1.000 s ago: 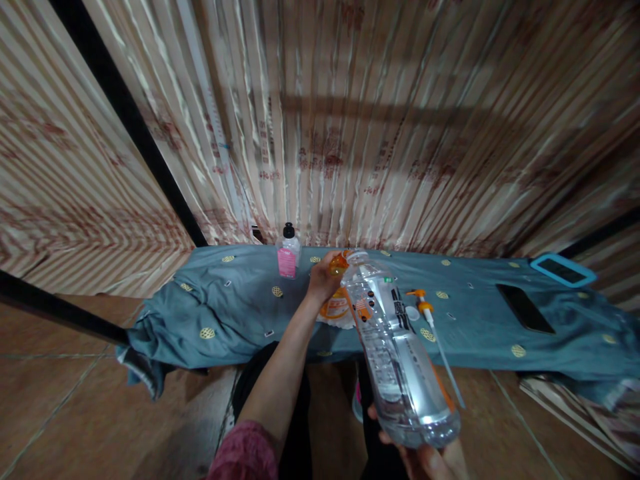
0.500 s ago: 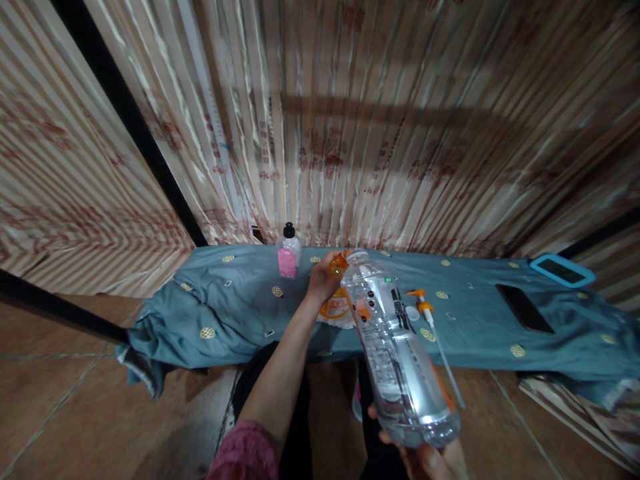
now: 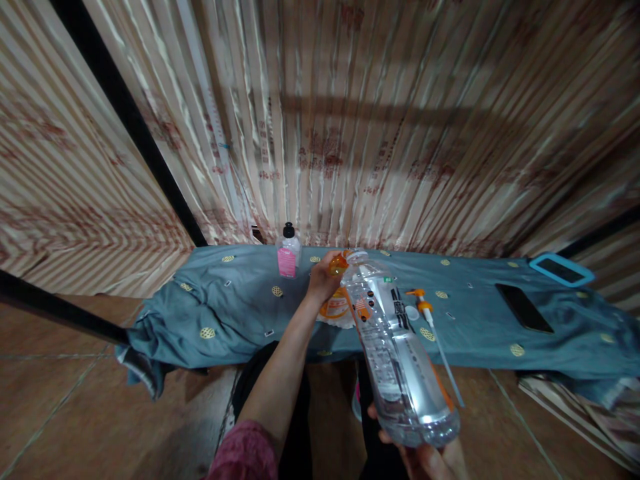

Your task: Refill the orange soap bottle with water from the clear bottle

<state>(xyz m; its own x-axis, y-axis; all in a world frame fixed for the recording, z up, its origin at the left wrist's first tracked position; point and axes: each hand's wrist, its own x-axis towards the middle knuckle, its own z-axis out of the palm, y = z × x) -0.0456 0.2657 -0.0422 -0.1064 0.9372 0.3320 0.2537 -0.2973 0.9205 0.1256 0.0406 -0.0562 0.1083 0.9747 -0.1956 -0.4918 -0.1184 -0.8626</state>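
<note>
My right hand [image 3: 425, 460] is closed around the base of a large clear plastic bottle [image 3: 400, 353] with a silver label. The bottle leans to the upper left, its white-rimmed mouth beside the neck of an orange bottle [image 3: 336, 308]. My left hand [image 3: 324, 277] grips that orange bottle near its top; the clear bottle hides part of it. Whether liquid passes between them I cannot tell. To the right of the clear bottle lies an orange pump head [image 3: 424, 306] with a long white tube, near a small round clear cap [image 3: 411, 313].
A clear bottle with a pink label and black cap [image 3: 287, 252] stands at the back left. A black phone [image 3: 524, 308] and a blue-framed device [image 3: 563, 269] lie on the right of the cloth-covered bench [image 3: 250, 307]. Striped curtain [image 3: 320, 133] hangs behind; a dark pole [image 3: 135, 127] slants at left.
</note>
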